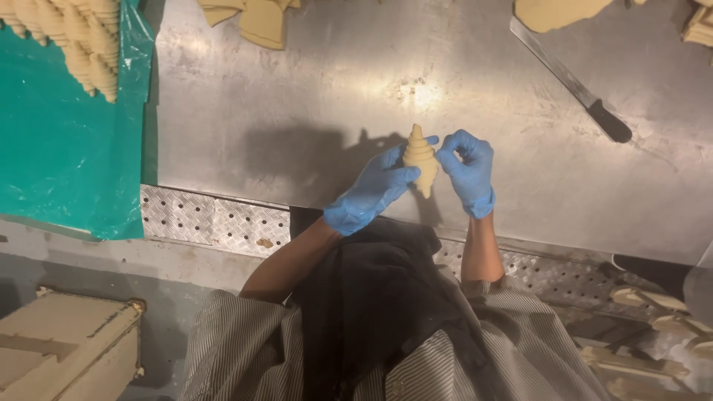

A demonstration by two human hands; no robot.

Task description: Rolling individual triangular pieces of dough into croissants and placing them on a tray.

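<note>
I hold a rolled croissant (420, 160) of raw, pale dough upright between both gloved hands, just above the steel worktop (297, 104), near its front edge. My left hand (375, 189) wraps its lower half, fingers curled round the ridged, tapered roll. My right hand (468, 171) pinches its upper side at three o'clock, thumb and forefinger pressed together on the dough. Both gloves are thin blue rubber.

At one o'clock, well apart, a long knife (572, 83) lies slantwise on the worktop, flat grey blade and black handle. Beyond it at twelve to one o'clock a flat sheet of dough (557, 11) shows at the far edge. At eleven o'clock more cut dough pieces (260, 18) lie on the steel. Nothing lies between these and my hands; the steel there is dull, scuffed, with glare spots.

At nine to ten o'clock a green plastic sheet (59, 148) covers a tray, and shaped croissants (74, 37) sit on it in close rows at the far corner. The worktop's front lip is perforated metal (208, 219). At seven o'clock a beige crate (67, 349) stands below.
</note>
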